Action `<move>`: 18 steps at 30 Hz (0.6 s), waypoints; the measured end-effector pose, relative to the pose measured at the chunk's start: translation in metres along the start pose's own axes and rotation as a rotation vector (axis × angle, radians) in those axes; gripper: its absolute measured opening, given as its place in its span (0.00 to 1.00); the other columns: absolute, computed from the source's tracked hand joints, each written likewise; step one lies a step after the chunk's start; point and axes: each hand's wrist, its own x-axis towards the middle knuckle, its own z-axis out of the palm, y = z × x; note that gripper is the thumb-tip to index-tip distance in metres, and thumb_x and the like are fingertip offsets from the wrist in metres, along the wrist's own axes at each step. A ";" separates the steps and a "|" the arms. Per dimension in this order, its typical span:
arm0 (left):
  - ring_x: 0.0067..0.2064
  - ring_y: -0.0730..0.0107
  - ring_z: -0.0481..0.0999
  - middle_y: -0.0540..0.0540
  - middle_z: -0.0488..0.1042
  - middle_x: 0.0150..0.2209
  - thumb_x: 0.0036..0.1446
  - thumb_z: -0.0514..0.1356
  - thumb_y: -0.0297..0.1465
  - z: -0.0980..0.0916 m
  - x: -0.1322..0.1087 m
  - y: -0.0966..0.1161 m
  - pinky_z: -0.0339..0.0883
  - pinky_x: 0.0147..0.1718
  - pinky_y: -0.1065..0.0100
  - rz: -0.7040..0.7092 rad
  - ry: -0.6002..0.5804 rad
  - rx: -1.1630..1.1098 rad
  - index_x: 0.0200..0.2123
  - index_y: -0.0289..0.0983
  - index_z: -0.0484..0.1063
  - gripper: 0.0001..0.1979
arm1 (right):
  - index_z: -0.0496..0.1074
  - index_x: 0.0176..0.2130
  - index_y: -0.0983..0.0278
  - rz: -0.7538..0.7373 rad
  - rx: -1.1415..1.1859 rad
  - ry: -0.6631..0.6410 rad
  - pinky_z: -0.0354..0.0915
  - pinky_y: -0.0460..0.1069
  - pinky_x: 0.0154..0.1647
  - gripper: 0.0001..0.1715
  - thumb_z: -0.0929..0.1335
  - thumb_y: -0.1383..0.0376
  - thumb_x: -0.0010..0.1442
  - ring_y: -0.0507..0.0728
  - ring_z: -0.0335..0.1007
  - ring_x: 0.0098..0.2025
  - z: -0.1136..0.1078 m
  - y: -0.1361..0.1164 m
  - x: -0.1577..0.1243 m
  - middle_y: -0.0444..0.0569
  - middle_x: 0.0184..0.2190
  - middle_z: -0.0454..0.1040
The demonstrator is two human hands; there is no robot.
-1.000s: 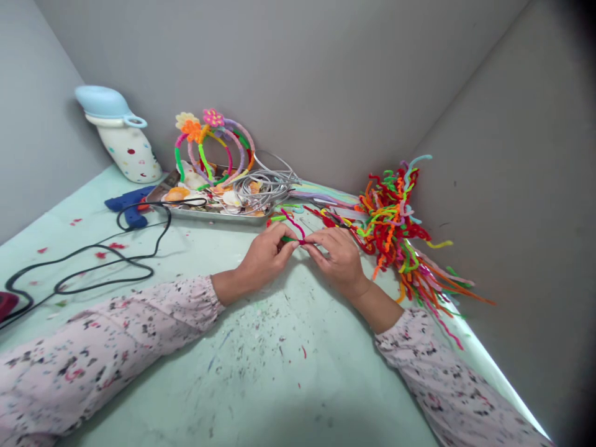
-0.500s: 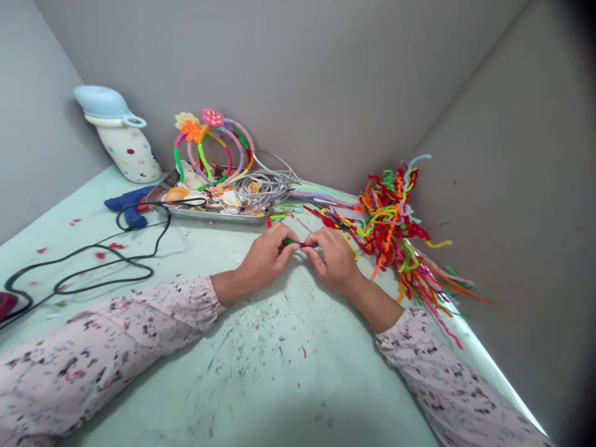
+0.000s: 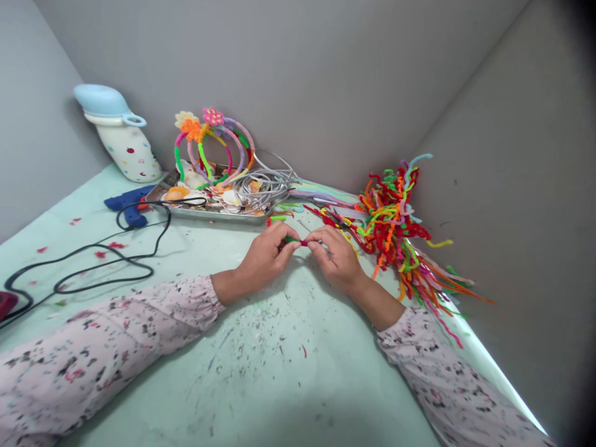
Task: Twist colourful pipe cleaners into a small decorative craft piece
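Observation:
Over the middle of the pale green table, my left hand and my right hand are nearly fingertip to fingertip. Between them is a short pipe cleaner piece, green near the left fingers and dark pink near the right. Each hand pinches it between thumb and fingers, which hide most of its length. Just beyond the hands lie short coloured pipe cleaner bits. Right of my right hand is a big tangled bundle of pipe cleaners.
Behind the hands, a metal tray carries scraps, coiled grey wire and several fuzzy hoops with flowers. A blue glue gun with a looping black cord lies left, before a white bottle. Walls enclose the back and right.
My right thumb has shifted slightly upward along the pipe cleaner, with a small turn of that hand. My left hand stays nearly still.

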 end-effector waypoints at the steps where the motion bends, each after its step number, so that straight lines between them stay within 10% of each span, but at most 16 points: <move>1: 0.34 0.71 0.66 0.49 0.68 0.31 0.60 0.56 0.27 0.000 0.000 0.000 0.59 0.35 0.68 -0.001 0.000 -0.002 0.34 0.36 0.68 0.03 | 0.68 0.37 0.61 0.004 0.012 -0.001 0.61 0.52 0.42 0.08 0.61 0.64 0.65 0.56 0.66 0.39 0.000 0.000 0.000 0.48 0.33 0.71; 18: 0.32 0.72 0.65 0.50 0.68 0.30 0.60 0.55 0.27 0.000 -0.001 0.002 0.59 0.32 0.68 0.009 -0.007 0.002 0.34 0.36 0.68 0.03 | 0.65 0.34 0.61 0.141 0.171 -0.101 0.59 0.50 0.39 0.12 0.58 0.61 0.66 0.54 0.62 0.34 0.000 0.001 -0.001 0.44 0.30 0.64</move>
